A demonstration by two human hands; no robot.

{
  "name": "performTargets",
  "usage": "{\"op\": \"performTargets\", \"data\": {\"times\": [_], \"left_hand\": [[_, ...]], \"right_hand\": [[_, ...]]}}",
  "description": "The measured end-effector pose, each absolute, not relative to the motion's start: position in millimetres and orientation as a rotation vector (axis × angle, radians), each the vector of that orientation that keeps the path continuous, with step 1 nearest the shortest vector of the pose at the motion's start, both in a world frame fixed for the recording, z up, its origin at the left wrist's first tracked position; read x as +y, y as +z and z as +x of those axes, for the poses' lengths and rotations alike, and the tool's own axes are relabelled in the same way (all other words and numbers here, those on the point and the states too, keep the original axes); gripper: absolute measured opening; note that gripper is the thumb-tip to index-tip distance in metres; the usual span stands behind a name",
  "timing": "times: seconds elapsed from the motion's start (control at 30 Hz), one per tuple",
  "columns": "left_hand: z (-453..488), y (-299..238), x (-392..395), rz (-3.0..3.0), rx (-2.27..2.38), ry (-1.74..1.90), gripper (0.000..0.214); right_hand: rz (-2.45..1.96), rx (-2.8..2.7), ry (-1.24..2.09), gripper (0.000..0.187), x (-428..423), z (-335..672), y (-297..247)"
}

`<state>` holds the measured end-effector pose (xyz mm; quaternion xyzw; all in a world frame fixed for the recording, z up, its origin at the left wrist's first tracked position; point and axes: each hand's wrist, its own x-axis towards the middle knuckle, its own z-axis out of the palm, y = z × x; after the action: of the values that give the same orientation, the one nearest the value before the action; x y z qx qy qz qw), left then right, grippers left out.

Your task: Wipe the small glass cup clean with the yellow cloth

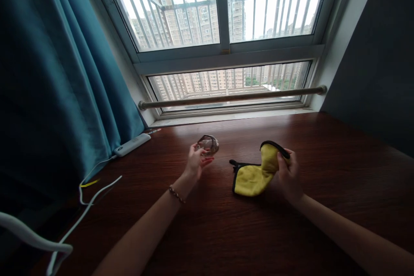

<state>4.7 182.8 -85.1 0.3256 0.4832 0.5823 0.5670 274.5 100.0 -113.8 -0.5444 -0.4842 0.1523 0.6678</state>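
My left hand point(195, 161) is closed around a small, clear, rounded glass cup point(211, 145), held slightly tilted above the wooden tabletop; its far side and rim show past my fingers. To the right, my right hand point(289, 177) pinches one end of a yellow cleaning cloth point(252, 180) with black edging. The held end is lifted and folded, while the rest droops onto the table, with a black hanging loop at its left corner. The cloth and the cup are apart.
A dark red-brown wooden table point(339, 172) runs up to a barred window point(223, 47) with a horizontal rail point(233, 98). At left stand a blue curtain point(87, 73), a white power strip point(132, 145) and white cables point(87, 211). A dark wall point(378, 73) rises at right.
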Motion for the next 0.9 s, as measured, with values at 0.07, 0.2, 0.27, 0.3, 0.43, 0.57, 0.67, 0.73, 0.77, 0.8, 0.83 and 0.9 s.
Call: {"op": "performTargets", "data": {"times": [0.07,0.2,0.27,0.3,0.43,0.57,0.67,0.73,0.77,0.8,0.83,0.9], "left_hand": [[36.3,-89.8,157.8,0.824,1.05,1.256,0.036],[78.3,-101.4,120.6,0.945,0.911,1.163,0.038],[90.9,-106.6,113.6,1.001,0.877,1.152,0.039],[95.7,-109.0,112.6,1.027,0.866,1.147,0.041],[105.7,-116.8,115.2,1.12,0.822,1.131,0.046],[103.5,-123.2,114.8,1.22,0.799,1.157,0.046],[100.1,-126.7,111.0,1.311,0.758,1.162,0.051],[99.0,-128.1,107.9,1.363,0.73,1.142,0.066],[98.8,-128.4,106.4,1.396,0.717,1.123,0.078],[98.6,-128.6,104.9,1.439,0.703,1.106,0.089],[98.4,-128.7,103.7,1.493,0.687,1.098,0.096],[98.0,-128.7,101.9,1.628,0.67,1.09,0.095]], "right_hand": [[-1.164,-1.141,0.402,0.034,96.7,271.0,-109.9],[-1.001,-1.364,0.7,0.042,88.2,256.9,-110.2],[-0.982,-1.377,0.82,0.043,90.1,253.6,-116.2],[-0.997,-1.359,0.853,0.041,92.8,253.7,-120.0],[-1.079,-1.329,0.876,0.038,105.8,259.0,-131.7],[-1.132,-1.483,0.844,0.03,105.9,260.3,-128.7],[-1.152,-1.543,0.806,0.023,102.0,258.8,-124.2],[-1.181,-1.528,0.774,0.021,101.6,258.6,-124.8],[-1.209,-1.509,0.751,0.019,102.1,258.9,-126.4],[-1.241,-1.488,0.727,0.017,103.0,259.3,-128.5],[-1.27,-1.469,0.705,0.015,103.9,259.9,-130.8],[-1.306,-1.448,0.679,0.012,105.2,261.1,-134.6]]}}
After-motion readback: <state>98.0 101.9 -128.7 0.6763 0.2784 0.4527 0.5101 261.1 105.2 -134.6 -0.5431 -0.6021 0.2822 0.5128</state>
